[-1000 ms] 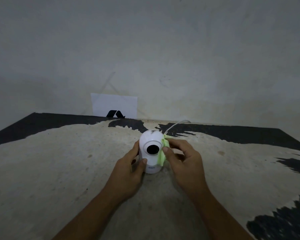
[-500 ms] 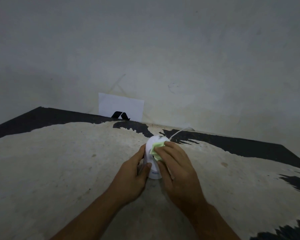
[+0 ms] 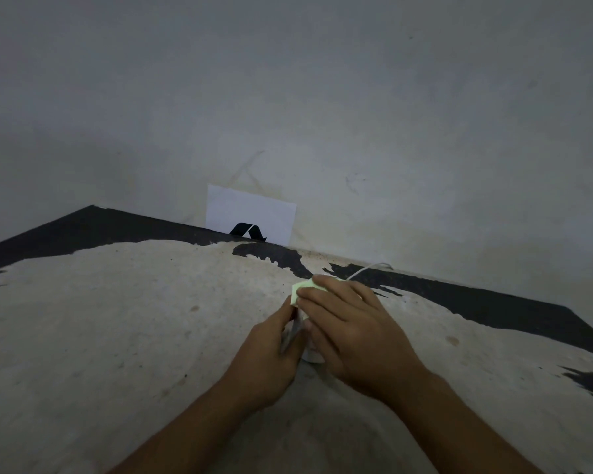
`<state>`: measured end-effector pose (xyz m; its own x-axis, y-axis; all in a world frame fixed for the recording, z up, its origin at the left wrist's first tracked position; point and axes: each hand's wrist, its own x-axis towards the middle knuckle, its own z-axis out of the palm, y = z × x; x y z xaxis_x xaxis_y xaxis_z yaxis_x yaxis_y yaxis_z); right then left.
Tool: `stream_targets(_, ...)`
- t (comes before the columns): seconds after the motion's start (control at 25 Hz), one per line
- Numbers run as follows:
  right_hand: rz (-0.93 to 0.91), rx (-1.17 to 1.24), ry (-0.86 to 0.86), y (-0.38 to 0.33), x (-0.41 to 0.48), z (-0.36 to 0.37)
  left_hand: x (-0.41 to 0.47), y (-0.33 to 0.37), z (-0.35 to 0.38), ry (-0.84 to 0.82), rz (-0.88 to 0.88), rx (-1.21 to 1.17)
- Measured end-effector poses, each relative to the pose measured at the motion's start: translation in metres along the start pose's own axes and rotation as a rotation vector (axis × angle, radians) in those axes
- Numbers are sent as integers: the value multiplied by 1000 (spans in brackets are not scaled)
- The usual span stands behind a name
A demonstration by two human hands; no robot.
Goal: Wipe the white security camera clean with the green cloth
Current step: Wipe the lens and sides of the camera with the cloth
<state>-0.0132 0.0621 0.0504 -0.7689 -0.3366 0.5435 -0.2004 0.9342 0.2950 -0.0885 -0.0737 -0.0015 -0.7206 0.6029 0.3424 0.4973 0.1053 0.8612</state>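
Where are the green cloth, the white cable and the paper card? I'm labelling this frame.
green cloth [image 3: 303, 288]: head view, the folded corner beyond the fingertips.
white cable [image 3: 367, 268]: head view, mid-run near the wall.
paper card [image 3: 250, 210]: head view, blank upper face.

One head-worn view (wide-angle) looks forward and down, close over the table [image 3: 117, 319].

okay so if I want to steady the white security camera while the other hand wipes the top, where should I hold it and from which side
Hold the lower body of the white security camera, coming in from its left, as the left hand does now. The right hand presses the green cloth over the top from the right, and the white cable leaves at the back, so the low left side is probably the freest place to brace.
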Motion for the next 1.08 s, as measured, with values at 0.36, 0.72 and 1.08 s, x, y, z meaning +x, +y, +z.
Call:
stream_targets(0.36, 741, 874, -163, 22, 44, -10, 1, 5, 0, -2, -91, -70)
stream_targets(0.72, 271, 555, -124, 10, 10, -13, 0, 2, 2, 2, -108, -58)
stream_targets(1.08, 600, 710, -28, 10, -1, 7, 1, 3, 1, 12, -98, -62)
